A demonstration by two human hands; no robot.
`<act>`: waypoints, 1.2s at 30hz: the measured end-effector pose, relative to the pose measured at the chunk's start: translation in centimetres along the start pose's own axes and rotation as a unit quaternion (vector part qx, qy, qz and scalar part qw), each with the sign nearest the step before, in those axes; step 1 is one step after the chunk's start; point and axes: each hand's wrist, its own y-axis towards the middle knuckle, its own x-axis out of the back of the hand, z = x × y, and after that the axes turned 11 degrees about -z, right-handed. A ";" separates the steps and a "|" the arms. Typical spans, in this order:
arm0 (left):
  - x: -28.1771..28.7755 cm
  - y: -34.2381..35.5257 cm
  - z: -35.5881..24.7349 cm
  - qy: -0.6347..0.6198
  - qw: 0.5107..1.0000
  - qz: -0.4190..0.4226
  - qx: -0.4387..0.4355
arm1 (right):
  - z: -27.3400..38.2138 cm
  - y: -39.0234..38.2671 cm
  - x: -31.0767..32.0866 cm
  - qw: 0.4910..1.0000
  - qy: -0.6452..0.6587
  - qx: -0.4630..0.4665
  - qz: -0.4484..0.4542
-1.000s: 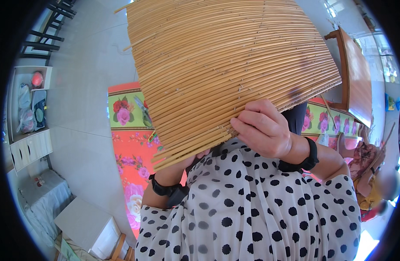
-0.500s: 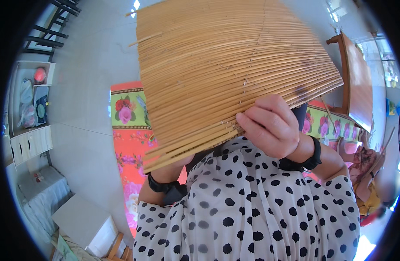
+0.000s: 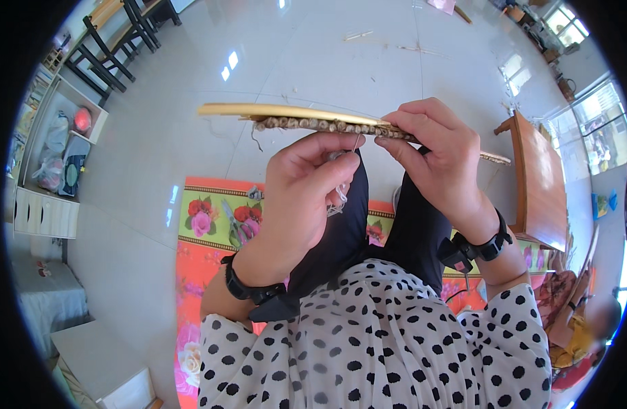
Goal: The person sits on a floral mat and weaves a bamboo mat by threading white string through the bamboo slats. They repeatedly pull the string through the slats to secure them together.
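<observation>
A mat of straw-coloured stalks [image 3: 276, 110] is held up in front of me, seen almost edge-on, with a row of round cut stalk ends facing me. My right hand [image 3: 443, 153] pinches the mat's edge between thumb and fingers at its right part. Just under the middle of that edge, my left hand [image 3: 296, 198] is closed on a loose bunch of white thread [image 3: 337, 198]. A thin, bright strand or needle stands up from its fingertips to the stalks; which of the two, I cannot tell. The mat's upper face is mostly hidden.
Below lies a red and green flowered cloth [image 3: 191, 255] with scissors [image 3: 238, 228] on it. A wooden table [image 3: 542, 180] stands at the right, near another person [image 3: 572, 334]. Stalk scraps [image 3: 358, 35] lie on the floor ahead. Dark chairs [image 3: 109, 51] and a shelf [image 3: 88, 129] are at the left.
The mat has tipped from showing its broad face to nearly edge-on. My left hand, hidden behind it before, now shows with the thread. My right hand has moved up with the edge.
</observation>
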 end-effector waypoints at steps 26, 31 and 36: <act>-1.8 0.1 -0.8 0.057 0.997 0.007 -0.045 | -1.2 2.4 0.5 0.998 0.027 -0.061 0.001; -1.9 0.3 -0.9 0.057 0.997 0.012 -0.045 | -1.2 2.4 0.5 0.997 0.034 -0.064 -0.003; -2.0 0.1 -1.2 0.066 0.996 0.003 -0.057 | -1.2 2.3 0.5 0.998 0.035 -0.058 -0.004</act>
